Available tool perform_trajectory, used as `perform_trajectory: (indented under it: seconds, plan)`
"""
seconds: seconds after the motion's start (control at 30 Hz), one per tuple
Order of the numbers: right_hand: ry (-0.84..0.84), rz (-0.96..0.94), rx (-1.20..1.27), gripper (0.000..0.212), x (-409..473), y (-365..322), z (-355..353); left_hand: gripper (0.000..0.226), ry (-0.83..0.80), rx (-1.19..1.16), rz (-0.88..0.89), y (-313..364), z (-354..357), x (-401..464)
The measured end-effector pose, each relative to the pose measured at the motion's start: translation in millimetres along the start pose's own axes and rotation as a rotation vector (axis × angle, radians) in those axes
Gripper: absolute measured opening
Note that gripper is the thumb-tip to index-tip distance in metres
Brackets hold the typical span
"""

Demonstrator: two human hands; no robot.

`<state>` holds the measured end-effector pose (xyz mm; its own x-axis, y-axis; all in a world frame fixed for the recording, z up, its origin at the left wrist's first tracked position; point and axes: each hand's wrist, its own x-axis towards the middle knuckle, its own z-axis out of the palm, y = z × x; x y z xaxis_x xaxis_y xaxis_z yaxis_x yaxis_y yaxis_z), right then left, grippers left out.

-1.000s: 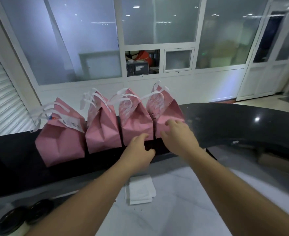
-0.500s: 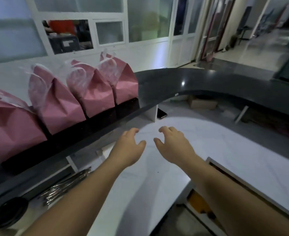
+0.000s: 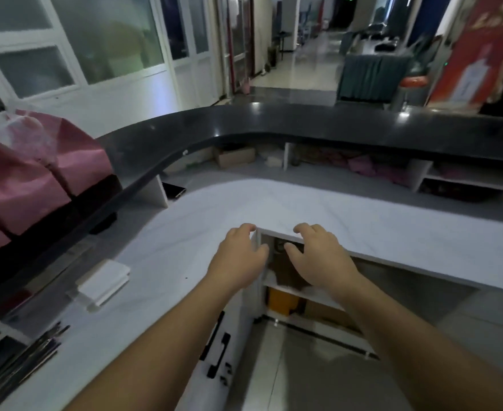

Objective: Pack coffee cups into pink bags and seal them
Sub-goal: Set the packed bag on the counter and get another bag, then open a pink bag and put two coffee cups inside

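Hands (image 3: 238, 256) farther from papery bags (image 3: 36, 173)

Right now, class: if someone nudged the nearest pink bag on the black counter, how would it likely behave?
The pink bag looks like creased, stiff paper, so it would probably slide rather than flop. It stands tall near the black counter edge, so it may tip.

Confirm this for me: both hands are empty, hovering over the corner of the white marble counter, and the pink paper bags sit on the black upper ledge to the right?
Not quite. In the head view the pink paper bags sit on the black upper ledge to the left, not the right. The rest holds: the left hand and right hand are empty, over the corner of the white marble counter.
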<state>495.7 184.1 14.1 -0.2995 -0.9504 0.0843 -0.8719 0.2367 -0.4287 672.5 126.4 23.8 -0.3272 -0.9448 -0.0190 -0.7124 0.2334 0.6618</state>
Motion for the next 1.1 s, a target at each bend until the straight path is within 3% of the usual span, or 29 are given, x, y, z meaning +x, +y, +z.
perform_trajectory:
  seconds: [0.2,0.43,0.87,1.1]
  plan:
    - [0.102,0.099,0.007,0.05,-51.7,124.3,-59.3,0.06,-0.032,0.099,0.144,109.6,89.9,-19.8]
    - [0.146,0.326,-0.021,0.05,-128.5,289.5,-145.6,0.061,-0.218,0.129,0.308,239.1,216.7,-56.7]
    - [0.342,0.699,-0.02,0.048,-189.8,487.4,-242.1,0.062,-0.452,0.202,0.586,431.0,407.3,-52.2]
    - [0.386,0.87,-0.069,0.051,-159.2,590.7,-289.9,0.061,-0.56,0.165,0.712,524.5,503.2,2.9]
